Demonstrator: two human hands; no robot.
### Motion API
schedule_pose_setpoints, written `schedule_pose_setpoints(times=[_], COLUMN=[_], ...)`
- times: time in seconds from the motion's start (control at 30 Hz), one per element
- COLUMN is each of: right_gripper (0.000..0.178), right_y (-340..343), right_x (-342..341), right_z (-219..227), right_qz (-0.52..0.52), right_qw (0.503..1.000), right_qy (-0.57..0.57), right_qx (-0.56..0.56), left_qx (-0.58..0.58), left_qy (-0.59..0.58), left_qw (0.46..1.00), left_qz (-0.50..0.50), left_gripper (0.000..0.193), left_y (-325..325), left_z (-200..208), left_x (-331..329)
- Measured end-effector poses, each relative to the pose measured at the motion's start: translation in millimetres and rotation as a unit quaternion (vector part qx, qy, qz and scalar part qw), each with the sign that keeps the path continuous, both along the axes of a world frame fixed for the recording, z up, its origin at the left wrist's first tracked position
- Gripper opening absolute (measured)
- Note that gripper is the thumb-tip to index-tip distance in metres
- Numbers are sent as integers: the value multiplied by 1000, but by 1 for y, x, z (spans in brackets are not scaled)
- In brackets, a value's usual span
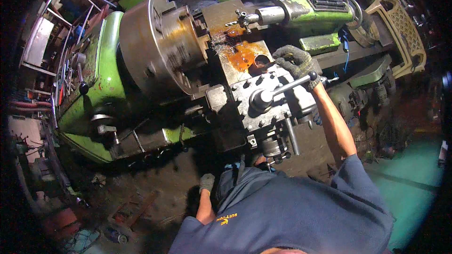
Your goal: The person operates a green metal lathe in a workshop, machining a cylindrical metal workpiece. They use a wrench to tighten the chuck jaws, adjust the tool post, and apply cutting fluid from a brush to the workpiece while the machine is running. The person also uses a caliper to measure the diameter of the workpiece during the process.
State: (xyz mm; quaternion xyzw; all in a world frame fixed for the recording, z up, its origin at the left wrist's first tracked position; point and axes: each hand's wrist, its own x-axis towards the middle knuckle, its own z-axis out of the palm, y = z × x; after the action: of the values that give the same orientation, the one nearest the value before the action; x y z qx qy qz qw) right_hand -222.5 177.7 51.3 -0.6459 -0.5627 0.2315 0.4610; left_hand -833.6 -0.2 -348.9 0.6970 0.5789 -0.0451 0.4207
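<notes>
My right hand (297, 62), in a grey knit glove, reaches over the far right side of the lathe's square tool post (254, 82). Its fingers are curled; what they hold, if anything, I cannot make out. Close by my wrist is the ball end of the clamping lever (289, 86). My left hand (207, 183), also gloved, hangs low beside my body, away from the machine; its fingers are too small and dark to read. Left of the tool post stands the large round chuck (157, 47), blurred on its face. A drill bit (231, 24) points toward it from the tailstock (301, 11).
Orange-brown fluid (247, 54) and curled metal shavings (222, 47) lie on the slide between chuck and tool post. The green headstock (106, 66) fills the left, with a ball-ended lever (83, 88). A beige plastic chair (400, 28) stands at the far right. Handles (292, 136) jut out toward my body.
</notes>
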Motion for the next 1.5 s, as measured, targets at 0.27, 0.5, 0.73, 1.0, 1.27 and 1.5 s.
schedule_pose_setpoints(times=[0.27, 0.5, 0.73, 1.0, 1.27, 1.5], right_gripper=[23, 25, 24, 31, 23, 22], right_y=[13, 88, 137, 157, 141, 137], right_x=[21, 6, 15, 5, 11, -17], right_z=[-21, -31, -35, -37, -37, -12], right_qz=[-178, -137, -173, -222, -208, -180], right_qw=[963, 980, 965, 944, 951, 963], right_qy=[203, -57, -166, 235, 176, 58], right_qx=[7, 131, 104, 70, 145, 193], left_qx=[-130, -304, -350, -212, -320, -279], left_qy=[-49, -96, -177, -176, -113, -69], left_qw=[973, 857, 796, 915, 847, 883], left_qz=[185, 404, 461, 295, 408, 372], left_gripper=[17, 8, 7, 8, 7, 13], left_y=[15, 25, 16, 23, 64, 76], left_z=[46, 66, 19, 31, 54, 81], left_x=[19, 12, -32, -22, -1, 18])
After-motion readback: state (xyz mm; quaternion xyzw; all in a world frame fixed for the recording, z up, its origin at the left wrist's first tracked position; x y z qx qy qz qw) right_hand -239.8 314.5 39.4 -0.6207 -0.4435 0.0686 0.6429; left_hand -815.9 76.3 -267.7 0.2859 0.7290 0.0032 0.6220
